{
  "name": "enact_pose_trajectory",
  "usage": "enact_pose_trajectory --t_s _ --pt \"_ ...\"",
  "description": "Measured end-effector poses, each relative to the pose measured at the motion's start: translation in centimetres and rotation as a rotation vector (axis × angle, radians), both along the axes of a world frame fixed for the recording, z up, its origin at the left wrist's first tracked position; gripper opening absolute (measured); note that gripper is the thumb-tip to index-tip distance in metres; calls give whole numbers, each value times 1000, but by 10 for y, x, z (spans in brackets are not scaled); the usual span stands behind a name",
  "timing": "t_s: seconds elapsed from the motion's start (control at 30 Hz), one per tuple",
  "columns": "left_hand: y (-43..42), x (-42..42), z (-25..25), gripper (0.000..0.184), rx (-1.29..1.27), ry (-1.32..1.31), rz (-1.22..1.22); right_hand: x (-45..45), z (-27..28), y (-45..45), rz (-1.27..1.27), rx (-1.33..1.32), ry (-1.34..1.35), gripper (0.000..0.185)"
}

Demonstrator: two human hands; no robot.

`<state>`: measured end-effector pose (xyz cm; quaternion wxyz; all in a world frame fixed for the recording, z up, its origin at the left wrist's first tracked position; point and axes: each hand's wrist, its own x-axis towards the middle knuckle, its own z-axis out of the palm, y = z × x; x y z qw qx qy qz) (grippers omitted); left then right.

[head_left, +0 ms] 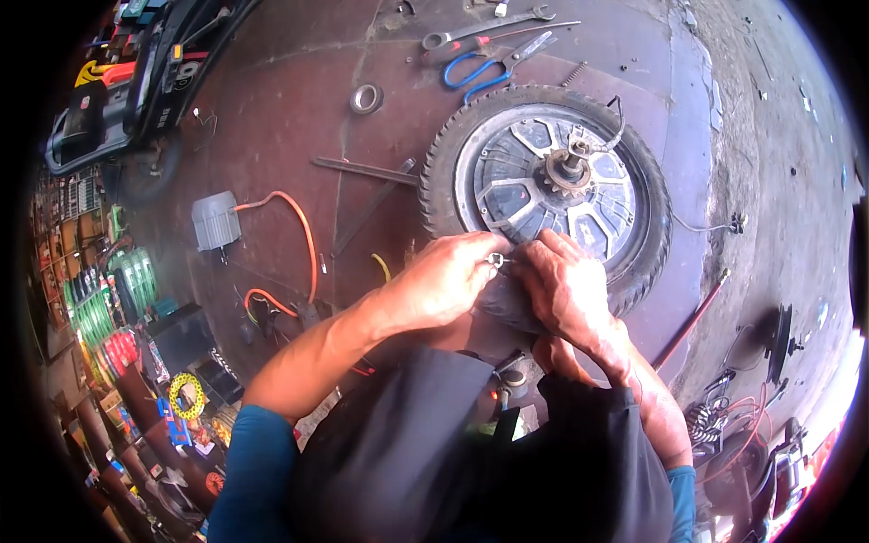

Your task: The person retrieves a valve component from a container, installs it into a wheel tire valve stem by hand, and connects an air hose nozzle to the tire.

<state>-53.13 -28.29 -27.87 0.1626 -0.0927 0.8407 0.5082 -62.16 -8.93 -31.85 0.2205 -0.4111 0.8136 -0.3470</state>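
Grip of left hand [441,282] pinching a small metal piece [495,260]; right hand [572,285] curled just beside, fingertips hidden, hold impossible to tell. Apparently fine two-handed work, calling for steadiness, over the near edge of a wheel [586,223] flat on the floor [272,109]. Piece's exact shape unclear.

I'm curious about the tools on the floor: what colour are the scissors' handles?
The scissors' handles are blue, best seen in the head view.
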Motion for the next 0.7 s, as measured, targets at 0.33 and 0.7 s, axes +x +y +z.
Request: enact_pose_trajectory --t_s 0.33,0.7 --pt "-5 -11 -4 20 -279 183 -220 2 -3 0 -24 -11 5 10" --pt "2 -10 -6 24 -6 -190 32 0 4 -2 -11 -6 3 13"
